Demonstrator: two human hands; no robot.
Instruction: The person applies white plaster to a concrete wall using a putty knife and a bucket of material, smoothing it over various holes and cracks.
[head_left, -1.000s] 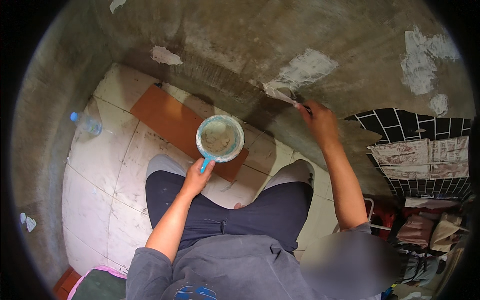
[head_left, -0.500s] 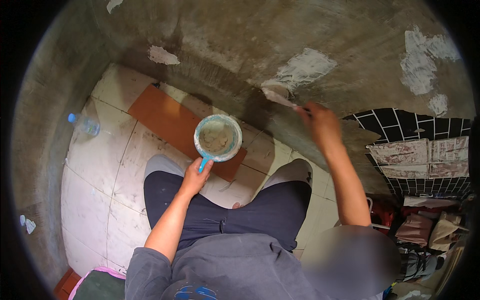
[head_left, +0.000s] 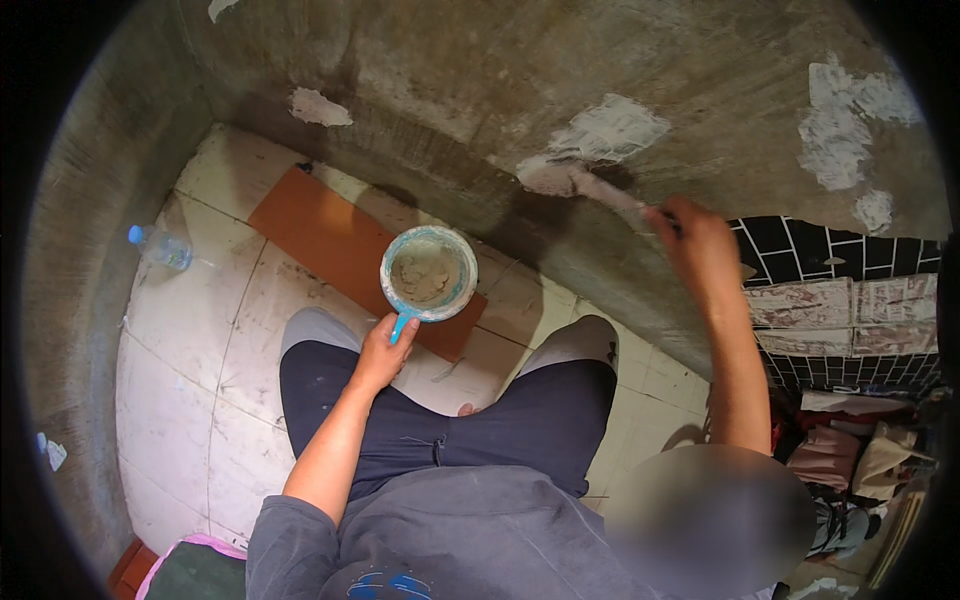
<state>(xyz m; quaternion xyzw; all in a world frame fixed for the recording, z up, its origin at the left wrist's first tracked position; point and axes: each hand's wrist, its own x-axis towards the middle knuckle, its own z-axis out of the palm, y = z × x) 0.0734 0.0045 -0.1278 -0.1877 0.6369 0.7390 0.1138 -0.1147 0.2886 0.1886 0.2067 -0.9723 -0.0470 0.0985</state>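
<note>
My left hand [head_left: 383,355] grips the handle of a blue dipper [head_left: 428,275] with pale grey-white paste inside, held above my lap. My right hand [head_left: 692,245] is closed on a putty knife [head_left: 605,192], whose blade is at a wet pale patch [head_left: 548,176] low on the grey concrete wall [head_left: 460,80], just below a larger white patch [head_left: 615,125]. The knife and hand are slightly blurred. An orange-brown board [head_left: 305,220] lies on the floor beneath the dipper.
I sit on dirty white floor tiles [head_left: 180,380] in a wall corner. A plastic bottle [head_left: 160,247] lies by the left wall. To the right are a black tiled surface with papers [head_left: 800,305] and piled cloths and bags [head_left: 830,455]. A green, pink-edged item [head_left: 195,570] is at lower left.
My right hand and putty knife have moved to the right along the wall. The dipper and left hand have shifted slightly left in the picture.
</note>
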